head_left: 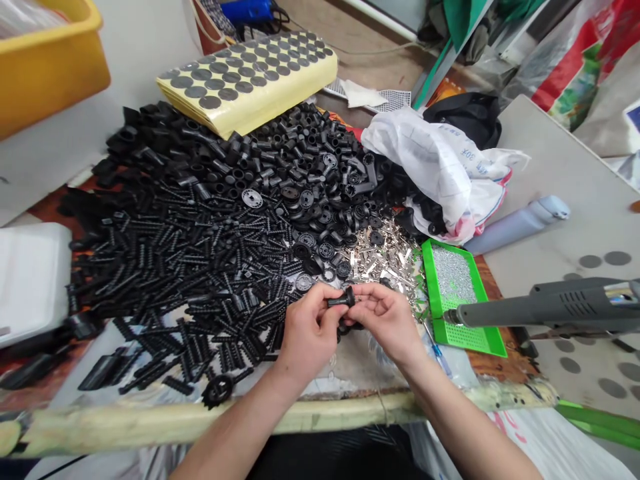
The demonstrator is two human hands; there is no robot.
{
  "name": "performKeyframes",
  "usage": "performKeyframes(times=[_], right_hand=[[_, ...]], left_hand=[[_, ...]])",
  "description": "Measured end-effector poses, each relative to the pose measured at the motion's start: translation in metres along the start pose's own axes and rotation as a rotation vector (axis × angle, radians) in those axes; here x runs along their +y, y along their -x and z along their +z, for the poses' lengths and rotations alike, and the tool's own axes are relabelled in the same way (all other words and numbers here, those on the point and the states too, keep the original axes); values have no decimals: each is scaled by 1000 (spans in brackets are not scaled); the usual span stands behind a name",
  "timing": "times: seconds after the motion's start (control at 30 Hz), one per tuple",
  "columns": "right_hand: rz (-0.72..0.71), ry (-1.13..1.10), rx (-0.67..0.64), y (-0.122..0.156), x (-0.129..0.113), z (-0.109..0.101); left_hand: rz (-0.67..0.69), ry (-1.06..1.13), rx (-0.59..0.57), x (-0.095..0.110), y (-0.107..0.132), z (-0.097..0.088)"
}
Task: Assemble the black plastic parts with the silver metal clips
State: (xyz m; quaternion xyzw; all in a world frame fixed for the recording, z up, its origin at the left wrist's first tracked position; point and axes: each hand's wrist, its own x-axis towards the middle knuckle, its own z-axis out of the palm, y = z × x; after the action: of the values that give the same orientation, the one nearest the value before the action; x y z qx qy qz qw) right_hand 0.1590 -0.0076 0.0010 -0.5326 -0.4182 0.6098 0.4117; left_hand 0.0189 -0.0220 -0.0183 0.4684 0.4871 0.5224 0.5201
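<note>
Both hands are working over the near side of the bench (523,360). The left hand (309,328) is gripping a black flanged part (340,300) between thumb and fingers; the right hand (389,320) is pinching it at the flanged end, and whether its fingertips are also holding something small cannot be told. The part is lying roughly level, above the near edge of the heaps.

Risks, in this inspector's judgement: a loosened pinch could be dropping the part among black pieces of like colour, where it would be hard to find. A sweep of the right forearm could be knocking the green tray (501,345) and spilling its screws (454,273), since the powered driver (530,308) is reaching over it. The toothed wheel (219,390), sitting by the front pole (350,415), could be rolling off if a left sleeve or arm catches it.

Count: one part is being held; one green tray, one powered driver, one blue-handled screwdriver (439,352), one yellow sheet stack (280,103) and one bottle (517,225) are standing or lying around it. Ridged rods (165,250), metal clips (385,253) and screws are overlapping too thickly for counting.
</note>
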Motion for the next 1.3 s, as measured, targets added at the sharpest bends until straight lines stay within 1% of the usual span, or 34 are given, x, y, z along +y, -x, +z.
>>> performKeyframes(times=[0.07, 0.17, 0.23, 0.3, 0.37, 0.4, 0.53, 0.6, 0.7, 0.77, 0.9, 1.03, 1.1, 1.23, 1.3], right_hand=[[-59, 18, -19, -2, 4, -4], [-204, 105, -75, -5, 6, -10], [-285, 173, -106, -6, 4, -13], [-328, 220, -110, -5, 1, -14], [-316, 235, -90, -4, 1, -12], [-288, 228, -70, -3, 2, -10], [-61, 104, -14, -2, 6, -4], [8, 52, -10, -2, 6, -4], [17, 38, -1, -2, 0, -8], [21, 50, -21, -2, -5, -12], [-11, 79, -84, -3, -10, -19], [-48, 140, -165, -5, -7, -24], [-96, 186, -168, -6, -4, -24], [-355, 431, -106, -5, 1, -22], [-455, 534, -78, -5, 2, -21]], left_hand=[[-107, 98, -20, 3, -1, 0], [-288, 242, -75, 7, -4, 0], [-354, 294, -88, 9, -5, 0], [-389, 327, -98, 10, -6, 0], [-407, 351, -109, 11, -6, 0], [-407, 357, -107, 12, -6, 0], [-331, 312, -68, 10, -6, 2], [-298, 299, -92, 8, -6, 2], [-294, 344, -189, 6, -8, 0], [-301, 357, -224, 6, -10, -2], [-314, 345, -224, 7, -9, -3], [-339, 356, -211, 8, -8, -2], [-358, 357, -173, 9, -7, 0], [-406, 358, -144, 7, -7, 2], [-407, 355, -138, 6, -7, 3]])
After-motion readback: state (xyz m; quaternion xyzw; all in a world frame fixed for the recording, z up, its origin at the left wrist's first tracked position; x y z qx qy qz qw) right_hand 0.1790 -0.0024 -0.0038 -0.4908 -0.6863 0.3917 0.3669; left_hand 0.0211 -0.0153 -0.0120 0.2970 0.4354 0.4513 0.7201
